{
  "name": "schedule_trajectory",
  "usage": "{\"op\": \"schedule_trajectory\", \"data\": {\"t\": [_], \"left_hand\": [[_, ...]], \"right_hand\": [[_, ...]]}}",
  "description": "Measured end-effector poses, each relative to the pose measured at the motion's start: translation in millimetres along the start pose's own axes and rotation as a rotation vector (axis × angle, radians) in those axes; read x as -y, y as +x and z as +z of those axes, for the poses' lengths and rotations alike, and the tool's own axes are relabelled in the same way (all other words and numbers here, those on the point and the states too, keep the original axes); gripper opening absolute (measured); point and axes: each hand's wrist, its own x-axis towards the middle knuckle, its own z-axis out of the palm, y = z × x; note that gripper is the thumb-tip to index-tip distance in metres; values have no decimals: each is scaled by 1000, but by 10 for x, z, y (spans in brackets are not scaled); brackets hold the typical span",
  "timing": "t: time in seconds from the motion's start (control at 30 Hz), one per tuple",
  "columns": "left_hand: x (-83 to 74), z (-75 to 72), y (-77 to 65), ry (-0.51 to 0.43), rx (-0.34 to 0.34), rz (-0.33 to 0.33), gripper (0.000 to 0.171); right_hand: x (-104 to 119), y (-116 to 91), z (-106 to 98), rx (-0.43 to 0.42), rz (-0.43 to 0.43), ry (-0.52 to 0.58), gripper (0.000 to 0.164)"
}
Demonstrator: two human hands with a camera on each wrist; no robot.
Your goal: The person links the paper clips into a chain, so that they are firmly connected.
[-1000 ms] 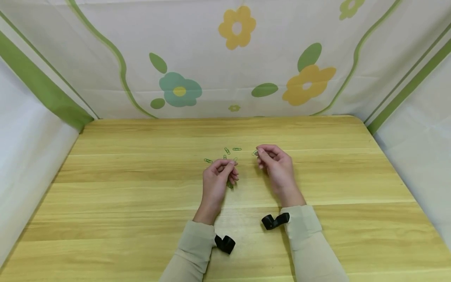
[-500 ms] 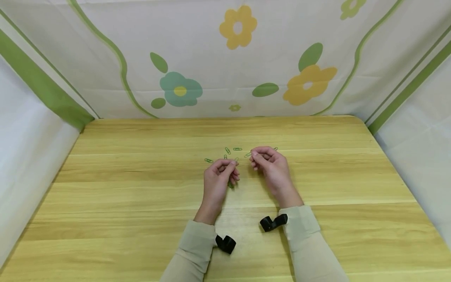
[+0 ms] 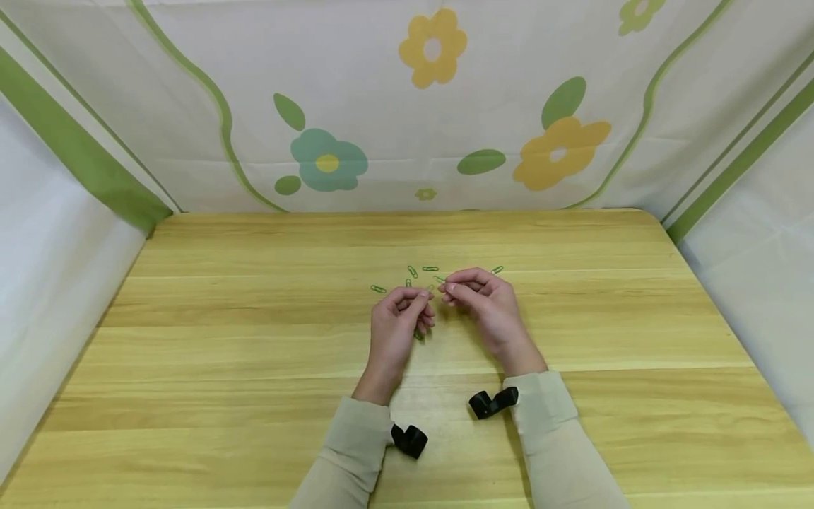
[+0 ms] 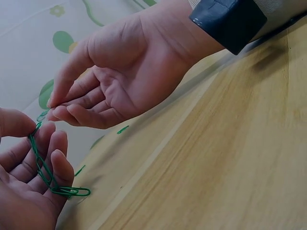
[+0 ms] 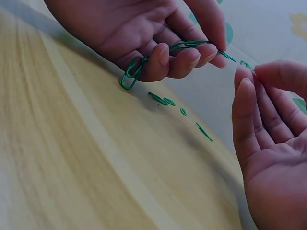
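My left hand (image 3: 400, 322) pinches the end clip of a short chain of green paper clips (image 5: 187, 44) between thumb and index finger. The linked clips trail across its curled fingers, and the last one hangs past the little finger in both wrist views. Opposite it, my right hand (image 3: 488, 307) pinches a single green paper clip (image 5: 246, 64) at its fingertips. This clip points at the chain's end, with a narrow gap between them in the right wrist view. Both hands are raised over the wooden table (image 3: 222, 353).
Several loose green paper clips lie on the table beyond the hands: one at the left (image 3: 378, 289), others near the middle, such as this clip (image 3: 430, 268), and one clip (image 3: 497, 269) behind the right hand. A flower-print curtain (image 3: 381, 106) hangs behind the table.
My right hand has moved left with its paper clip, close to the left hand's fingertips. A loose clip behind the right hand has come into sight. The left hand has stayed nearly still.
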Motion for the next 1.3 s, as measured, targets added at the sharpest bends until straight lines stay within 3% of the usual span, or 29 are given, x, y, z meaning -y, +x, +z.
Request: {"op": "schedule_trajectory", "data": {"t": [0.33, 1.3], "left_hand": [[-5, 0, -10, 10, 11, -8, 19], [0, 9, -7, 32, 15, -46, 20]], "right_hand": [[-31, 5, 12, 50, 5, -88, 17], [-35, 3, 40, -22, 17, -245, 14]]}}
